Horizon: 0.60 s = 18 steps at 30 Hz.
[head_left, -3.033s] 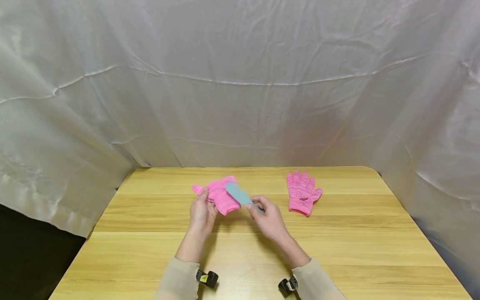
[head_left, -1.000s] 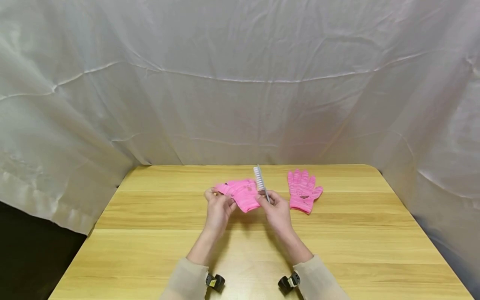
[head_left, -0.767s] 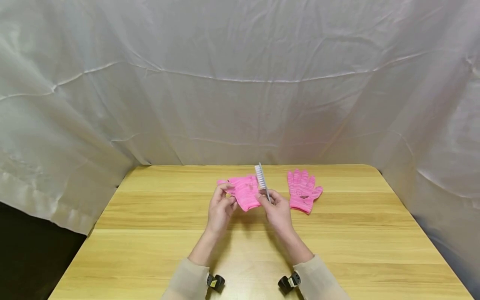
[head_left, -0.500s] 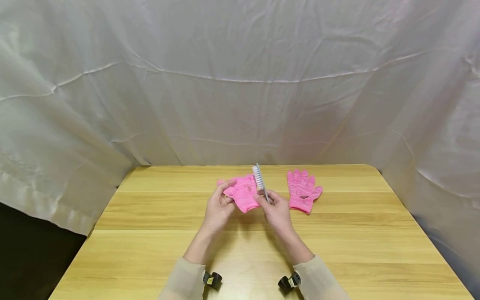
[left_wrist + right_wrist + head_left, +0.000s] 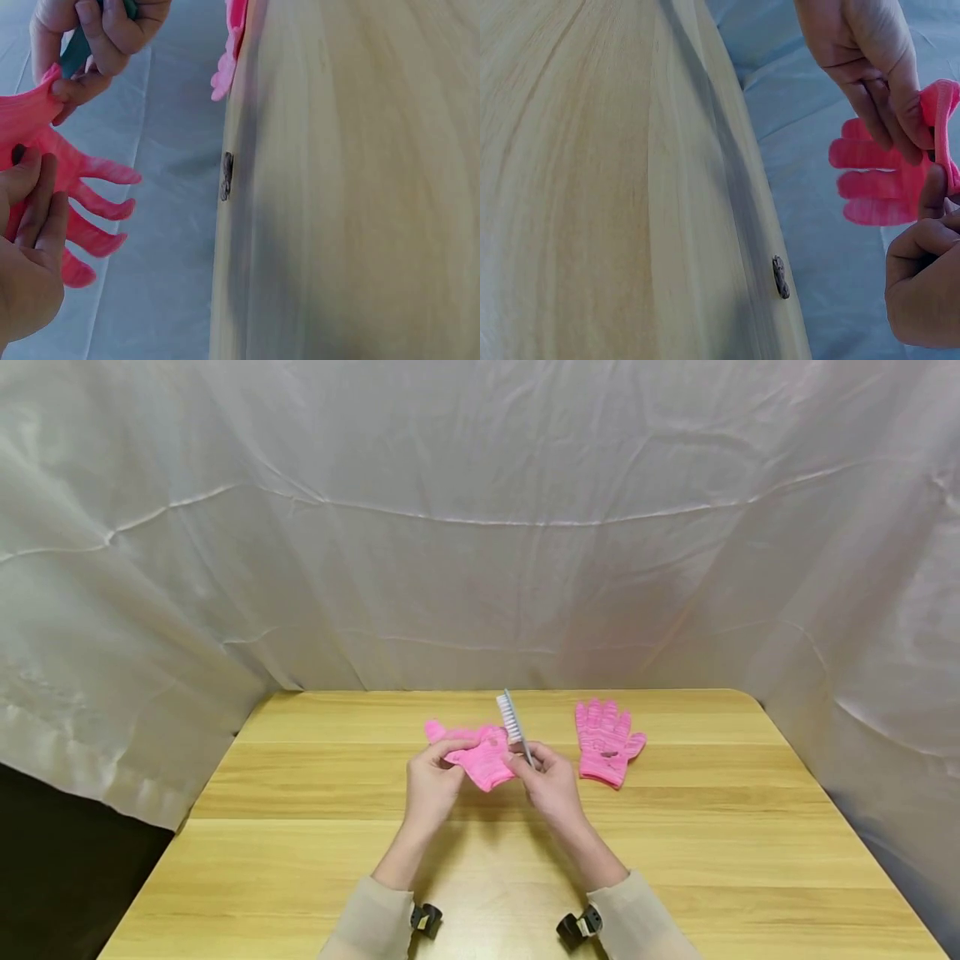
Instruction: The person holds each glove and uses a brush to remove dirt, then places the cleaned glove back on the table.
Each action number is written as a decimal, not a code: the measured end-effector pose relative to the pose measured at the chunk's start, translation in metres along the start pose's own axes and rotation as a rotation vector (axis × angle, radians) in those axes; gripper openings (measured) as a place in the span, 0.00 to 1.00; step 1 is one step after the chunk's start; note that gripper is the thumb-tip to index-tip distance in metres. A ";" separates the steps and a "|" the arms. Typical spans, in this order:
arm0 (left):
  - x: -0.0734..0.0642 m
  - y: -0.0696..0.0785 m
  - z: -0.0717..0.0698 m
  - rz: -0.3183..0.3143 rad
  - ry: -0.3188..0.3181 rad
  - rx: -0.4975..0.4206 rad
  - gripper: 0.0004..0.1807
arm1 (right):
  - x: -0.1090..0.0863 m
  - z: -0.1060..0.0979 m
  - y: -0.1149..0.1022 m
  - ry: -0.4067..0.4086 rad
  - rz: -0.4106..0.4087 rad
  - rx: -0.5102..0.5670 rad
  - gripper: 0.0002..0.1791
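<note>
Held up above the table is a pink knitted glove (image 5: 486, 762) with a small brownish mark near its cuff. My left hand (image 5: 435, 781) pinches it between thumb and fingers on its left side. My right hand (image 5: 551, 785) holds a grey-blue brush (image 5: 511, 717) by the handle, white bristles facing left towards the glove. In the left wrist view, the right hand's fingertips (image 5: 66, 90) also pinch the glove's cuff, with the brush handle (image 5: 77, 52) behind them. The glove's fingers (image 5: 870, 184) hang loose in the right wrist view.
A second pink glove (image 5: 606, 743) lies flat on the wooden table (image 5: 712, 860), right of the hands, with dark marks near its cuff. A small dark brown thing (image 5: 226, 176) lies near the table's far edge. A grey curtain (image 5: 480, 568) stands behind.
The brush turned from its smooth back to show its bristles and stands more upright. Both hands moved right, then slightly left lately. The left hand shifted its pinch on the glove.
</note>
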<state>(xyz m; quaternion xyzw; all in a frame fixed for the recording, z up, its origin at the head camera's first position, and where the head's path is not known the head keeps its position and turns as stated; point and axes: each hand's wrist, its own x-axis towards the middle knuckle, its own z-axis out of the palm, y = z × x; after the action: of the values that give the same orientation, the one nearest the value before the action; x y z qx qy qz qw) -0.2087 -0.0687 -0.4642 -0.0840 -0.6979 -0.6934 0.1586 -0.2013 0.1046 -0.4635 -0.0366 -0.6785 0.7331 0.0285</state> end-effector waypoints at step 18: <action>0.001 -0.003 -0.008 0.055 -0.143 0.214 0.16 | 0.001 -0.002 0.002 -0.021 0.014 0.018 0.14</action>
<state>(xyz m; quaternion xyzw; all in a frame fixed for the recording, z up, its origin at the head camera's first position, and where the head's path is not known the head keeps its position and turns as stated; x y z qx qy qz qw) -0.2102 -0.0771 -0.4670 -0.1348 -0.7750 -0.6024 0.1353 -0.2016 0.1068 -0.4662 -0.0332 -0.6719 0.7397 0.0167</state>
